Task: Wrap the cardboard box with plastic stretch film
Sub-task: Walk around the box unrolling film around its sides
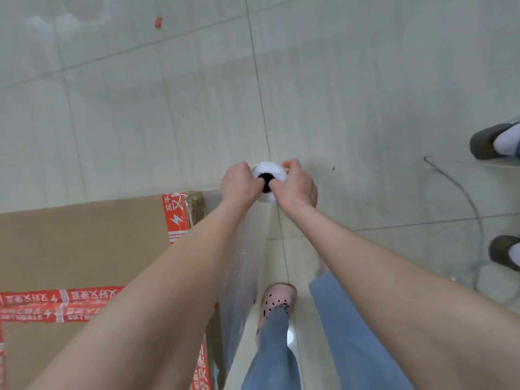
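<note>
Both hands are clamped on the top end of the stretch film roll (267,168). The left hand (239,184) curls around it from the left and the right hand (298,187) from the right. The thumbs seem to reach into the dark hole of the core, so the grip is a closed one on both sides.

The roll is seen almost end-on, so I judge that its long axis stands upright, pointing down to the tiled floor (168,108). Its lower part is hidden under the hands.

From the roll a clear sheet of film (242,277) runs back toward the person, along the right side face of the cardboard box (84,243). Whether it already lies against the cardboard everywhere I cannot tell.

The box lies to the left of the grip and nearer to the person, with red printed tape (176,218) at its far right corner. The left hand is the nearer one to that corner, just beside it. I think the coming move must carry the upright roll around this corner to the far side, keeping the sheet tight.

A pink clog (278,299) stands close beside the film.
</note>
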`<control>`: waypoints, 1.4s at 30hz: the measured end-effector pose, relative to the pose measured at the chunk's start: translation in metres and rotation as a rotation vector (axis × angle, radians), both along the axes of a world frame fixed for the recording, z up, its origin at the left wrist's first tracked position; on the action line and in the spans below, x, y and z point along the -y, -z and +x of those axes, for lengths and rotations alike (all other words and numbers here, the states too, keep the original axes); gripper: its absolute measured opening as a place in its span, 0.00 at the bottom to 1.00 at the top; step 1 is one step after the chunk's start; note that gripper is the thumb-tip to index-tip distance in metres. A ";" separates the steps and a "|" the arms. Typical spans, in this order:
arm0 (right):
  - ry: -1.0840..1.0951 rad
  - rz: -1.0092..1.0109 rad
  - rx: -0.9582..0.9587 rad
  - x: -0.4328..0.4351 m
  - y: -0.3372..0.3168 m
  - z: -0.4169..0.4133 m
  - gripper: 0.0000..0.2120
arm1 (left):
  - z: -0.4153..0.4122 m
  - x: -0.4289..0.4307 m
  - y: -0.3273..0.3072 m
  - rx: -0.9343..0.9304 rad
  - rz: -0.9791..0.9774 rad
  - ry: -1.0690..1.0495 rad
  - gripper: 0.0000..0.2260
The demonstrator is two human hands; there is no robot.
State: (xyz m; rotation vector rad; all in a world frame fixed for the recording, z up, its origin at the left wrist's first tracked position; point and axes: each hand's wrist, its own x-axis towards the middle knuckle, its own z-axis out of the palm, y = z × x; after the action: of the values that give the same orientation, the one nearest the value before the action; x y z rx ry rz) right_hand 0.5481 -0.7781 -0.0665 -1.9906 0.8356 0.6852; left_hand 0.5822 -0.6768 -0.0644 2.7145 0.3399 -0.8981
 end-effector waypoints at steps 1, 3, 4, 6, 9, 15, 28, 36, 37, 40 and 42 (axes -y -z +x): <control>-0.008 0.049 -0.043 -0.003 0.001 0.004 0.22 | 0.002 -0.002 0.001 -0.004 0.013 -0.062 0.07; 0.005 0.157 -0.127 -0.009 0.004 0.012 0.22 | 0.006 -0.007 0.002 -0.026 0.042 -0.129 0.10; 0.033 0.193 -0.139 -0.011 0.004 0.015 0.21 | 0.009 -0.010 0.003 -0.044 0.063 -0.122 0.12; 0.081 0.222 -0.122 -0.015 0.004 0.023 0.17 | 0.013 -0.012 0.000 -0.064 0.112 -0.021 0.13; 0.074 0.223 -0.149 -0.020 0.002 0.027 0.15 | 0.020 -0.008 -0.005 -0.059 0.105 0.186 0.11; 0.012 0.218 -0.191 -0.019 0.000 0.028 0.18 | 0.031 -0.005 -0.004 -0.127 0.077 0.245 0.07; -0.145 0.085 -0.183 -0.033 0.000 0.074 0.11 | 0.072 -0.024 0.002 -0.091 0.011 0.388 0.04; -0.253 -0.071 -0.087 -0.059 -0.004 0.116 0.17 | 0.098 -0.063 0.003 -0.052 -0.052 0.044 0.02; -0.247 -0.079 -0.064 -0.063 -0.003 0.121 0.17 | 0.101 -0.068 0.003 -0.043 -0.046 -0.007 0.04; -0.251 -0.058 -0.033 -0.075 -0.002 0.129 0.19 | 0.106 -0.084 0.002 -0.073 -0.038 -0.215 0.11; -0.220 0.030 -0.105 -0.083 0.000 0.131 0.23 | 0.110 -0.092 0.000 -0.147 -0.068 -0.313 0.11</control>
State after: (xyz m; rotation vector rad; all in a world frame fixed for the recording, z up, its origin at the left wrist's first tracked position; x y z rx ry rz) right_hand 0.6787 -0.6955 -0.0661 -2.0528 0.6678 0.9296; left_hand 0.6922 -0.5853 -0.0648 2.4455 0.7267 -0.9959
